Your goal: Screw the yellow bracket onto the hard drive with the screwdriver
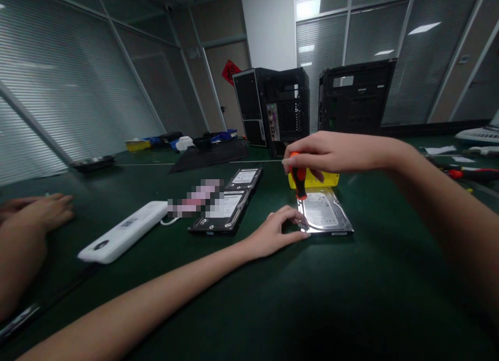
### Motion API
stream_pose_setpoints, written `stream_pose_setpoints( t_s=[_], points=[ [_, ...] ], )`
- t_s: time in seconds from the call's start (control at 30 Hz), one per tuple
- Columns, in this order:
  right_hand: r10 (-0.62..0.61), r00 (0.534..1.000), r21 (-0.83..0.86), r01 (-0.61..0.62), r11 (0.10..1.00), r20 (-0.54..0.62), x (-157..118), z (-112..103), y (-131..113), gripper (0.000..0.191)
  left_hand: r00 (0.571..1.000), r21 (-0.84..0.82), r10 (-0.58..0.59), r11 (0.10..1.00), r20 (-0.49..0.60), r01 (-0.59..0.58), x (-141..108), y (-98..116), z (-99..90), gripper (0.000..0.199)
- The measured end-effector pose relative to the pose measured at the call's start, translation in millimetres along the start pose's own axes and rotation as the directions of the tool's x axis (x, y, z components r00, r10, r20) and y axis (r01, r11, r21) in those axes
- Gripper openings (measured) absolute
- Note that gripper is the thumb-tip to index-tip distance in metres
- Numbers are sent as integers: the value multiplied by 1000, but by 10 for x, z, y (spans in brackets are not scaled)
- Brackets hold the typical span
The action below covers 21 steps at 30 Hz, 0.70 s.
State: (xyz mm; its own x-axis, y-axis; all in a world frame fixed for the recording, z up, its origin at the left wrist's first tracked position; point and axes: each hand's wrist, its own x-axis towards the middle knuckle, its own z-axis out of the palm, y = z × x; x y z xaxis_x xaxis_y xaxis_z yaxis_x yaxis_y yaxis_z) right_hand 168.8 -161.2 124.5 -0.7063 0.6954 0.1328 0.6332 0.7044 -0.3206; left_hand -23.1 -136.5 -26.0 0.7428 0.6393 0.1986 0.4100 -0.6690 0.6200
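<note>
A silver hard drive [320, 211] lies flat on the green table, label side not visible. My right hand [317, 152] is closed around the top of a red and black screwdriver [299, 180], held almost upright over the drive's far left corner. Its tip is too small to make out. My left hand [277, 230] grips the drive's near left corner between bent fingers and thumb, steadying it on the table. Just behind the drive stands a yellow container [314, 180], partly hidden by my right hand.
Two more hard drives [222, 210] [245, 178] lie left of my hands. A white power bank [125, 231] with a cable sits farther left, near another person's hand [42, 213]. Computer cases [268, 109] [356, 98] stand behind. Red-handled tools [471, 173] lie right.
</note>
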Motion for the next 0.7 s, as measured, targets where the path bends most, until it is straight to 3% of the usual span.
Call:
stream_pose_setpoints(
  t_s=[0.23,0.7],
  points=[
    [-129,988,-83,121,989,-88,30,43,50,36,1000,14,-10,1000,1,10,3,15,-1,31],
    [-47,999,30,46,998,20,29,17,-9,41,1000,-5,-13,1000,4,13,-5,-10,6,32]
  ],
)
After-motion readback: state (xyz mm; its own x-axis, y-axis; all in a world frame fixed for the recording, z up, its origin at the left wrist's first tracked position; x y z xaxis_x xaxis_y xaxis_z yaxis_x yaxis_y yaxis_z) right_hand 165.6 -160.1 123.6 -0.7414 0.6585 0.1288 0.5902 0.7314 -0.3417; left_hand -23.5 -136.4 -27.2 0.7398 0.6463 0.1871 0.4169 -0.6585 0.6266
